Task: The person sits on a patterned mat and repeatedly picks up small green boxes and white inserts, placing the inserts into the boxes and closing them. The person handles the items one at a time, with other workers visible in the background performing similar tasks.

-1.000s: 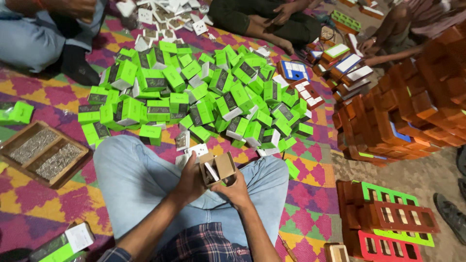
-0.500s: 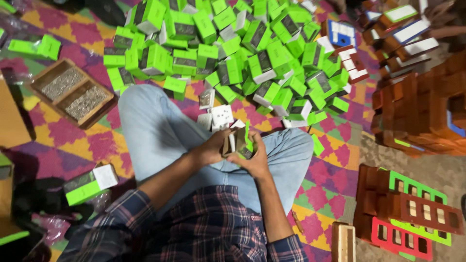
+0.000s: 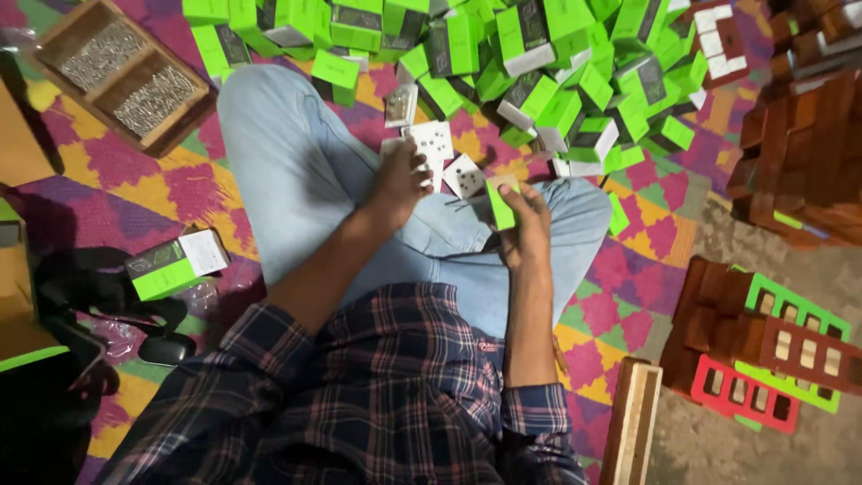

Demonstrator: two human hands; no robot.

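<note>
I sit cross-legged in blue jeans and a plaid shirt. My right hand (image 3: 528,224) grips a small green box (image 3: 502,205) over my knee. Reaching forward, my left hand (image 3: 401,180) touches white socket plates (image 3: 435,144) lying on my leg; another white plate (image 3: 465,175) lies between the hands. Whether the left fingers close on a plate is unclear. A big heap of green and grey boxes (image 3: 503,54) fills the mat just beyond my knees.
A wooden tray of screws (image 3: 121,76) lies far left. One green box (image 3: 175,263) rests by my left side. Stacked brown cartons (image 3: 799,153) and red and green crates (image 3: 763,346) stand at right. A wooden block (image 3: 633,431) sits near my right elbow.
The view has tilted down toward my lap. My hands, held together on one box earlier, have parted: the left has gone to the white plates, the right keeps a green box.
</note>
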